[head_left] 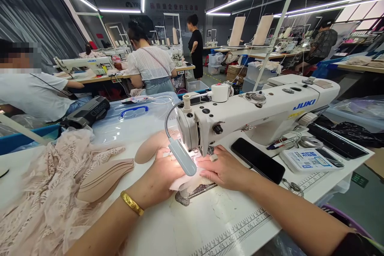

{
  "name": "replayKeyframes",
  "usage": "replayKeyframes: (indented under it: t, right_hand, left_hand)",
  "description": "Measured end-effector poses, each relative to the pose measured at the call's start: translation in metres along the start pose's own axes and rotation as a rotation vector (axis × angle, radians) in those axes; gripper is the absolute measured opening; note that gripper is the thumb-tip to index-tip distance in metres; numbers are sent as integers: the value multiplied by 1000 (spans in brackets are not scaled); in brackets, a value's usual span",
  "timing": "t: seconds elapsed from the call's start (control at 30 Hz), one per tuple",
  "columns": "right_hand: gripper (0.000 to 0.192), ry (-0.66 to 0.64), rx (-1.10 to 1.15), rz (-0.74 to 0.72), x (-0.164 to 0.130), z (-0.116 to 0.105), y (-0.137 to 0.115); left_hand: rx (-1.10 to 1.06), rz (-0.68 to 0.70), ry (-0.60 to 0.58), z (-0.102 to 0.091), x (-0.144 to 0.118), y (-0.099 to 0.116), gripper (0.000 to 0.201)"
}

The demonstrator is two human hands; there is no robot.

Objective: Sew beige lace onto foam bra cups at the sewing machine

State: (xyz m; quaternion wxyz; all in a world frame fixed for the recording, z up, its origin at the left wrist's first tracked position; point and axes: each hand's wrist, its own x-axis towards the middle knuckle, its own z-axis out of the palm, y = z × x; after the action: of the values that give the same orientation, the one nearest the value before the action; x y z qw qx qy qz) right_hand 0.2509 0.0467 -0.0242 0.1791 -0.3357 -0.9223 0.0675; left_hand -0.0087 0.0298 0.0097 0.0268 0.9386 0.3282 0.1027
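Observation:
My left hand (162,176) is bent over a pale beige piece of fabric (187,182) at the sewing machine (258,108), its fingertips partly hidden by the lit grey lamp head (183,158). From the other side my right hand (222,168) keeps the same fabric between index finger and thumb, close to the needle area. The lamp and machine head hide the needle itself. Just beyond my left hand lies a beige molded cup (151,147). A stack of similar cups (105,180) rests farther left on lace fabric (57,192).
Right of my hand lie a black phone (258,160) and a white box (309,159). A clear plastic bin lid (135,114) with a blue handle stands behind the table. A printed ruler (237,232) runs along the front edge. Several people work at machines beyond.

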Motion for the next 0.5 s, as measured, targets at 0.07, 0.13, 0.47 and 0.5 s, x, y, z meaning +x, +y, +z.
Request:
replayKeyframes:
  t: [0.07,0.13,0.47,0.5]
  right_hand:
    - [25,-4,3,-3,0,-1,0]
    - [25,-5,9,-8,-1,-2,-1]
    - [36,83,28,-18,-6,1,2]
    - [37,100,32,-11,-6,2,3]
  left_hand:
    - [-13,-2,6,1,0,0,37]
    - [-27,4,11,0,0,0,38]
    - [7,-3,-10,-6,2,4,35]
    - [6,-4,-8,-6,2,4,34]
